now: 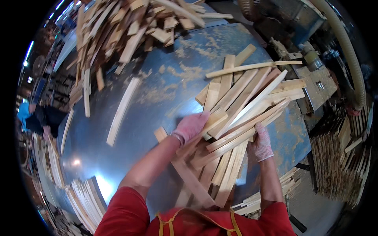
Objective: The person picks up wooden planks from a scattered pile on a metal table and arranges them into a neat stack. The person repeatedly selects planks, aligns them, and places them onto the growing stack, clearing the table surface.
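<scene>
A loose heap of pale wooden slats (pixel 240 102) lies crosswise in front of me on a metal-topped table (pixel 157 114). My left hand (pixel 191 126), in a pinkish work glove, is closed at the heap's left side, on a short wooden slat (pixel 216 118). At the right side my right hand (pixel 262 144), gloved too, grips the edge of two long, slightly curved slats (pixel 248 129) lying together, its thumb uppermost. Its other fingers are hidden beneath the wood. Nearer my body, more slats (pixel 193 183) overlap at several angles.
A larger pile of wood pieces (pixel 134 31) covers the table's far left. One single slat (pixel 123 112) lies left of my hands. Stacked strips (pixel 340 165) stand at the right, below a ribbed hose (pixel 350 51) and machinery. Another person (pixel 39 118) is at the far left.
</scene>
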Available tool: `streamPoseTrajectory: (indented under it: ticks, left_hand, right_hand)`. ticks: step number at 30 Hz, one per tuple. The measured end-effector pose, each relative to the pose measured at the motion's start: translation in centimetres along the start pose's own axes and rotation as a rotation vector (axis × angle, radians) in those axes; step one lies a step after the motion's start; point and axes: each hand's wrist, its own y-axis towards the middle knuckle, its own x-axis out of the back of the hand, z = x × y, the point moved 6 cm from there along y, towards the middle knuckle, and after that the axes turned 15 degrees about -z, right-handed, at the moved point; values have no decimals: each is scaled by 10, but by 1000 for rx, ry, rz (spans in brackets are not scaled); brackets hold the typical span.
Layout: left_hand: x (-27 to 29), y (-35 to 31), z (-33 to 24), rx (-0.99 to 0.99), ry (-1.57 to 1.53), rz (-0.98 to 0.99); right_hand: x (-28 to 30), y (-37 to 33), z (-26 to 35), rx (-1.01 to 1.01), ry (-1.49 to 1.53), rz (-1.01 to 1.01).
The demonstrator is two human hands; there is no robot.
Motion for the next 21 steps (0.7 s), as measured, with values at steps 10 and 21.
streamPoseTrajectory:
  ticks: [10, 21]
  left_hand:
    - [26, -339, 114, 1002, -822, -364]
    - [18, -653, 184, 859, -1071, -922]
  right_hand:
    - [-152, -147, -160, -94, -433, 219]
    - [-222, -372, -299, 760, -1289, 479]
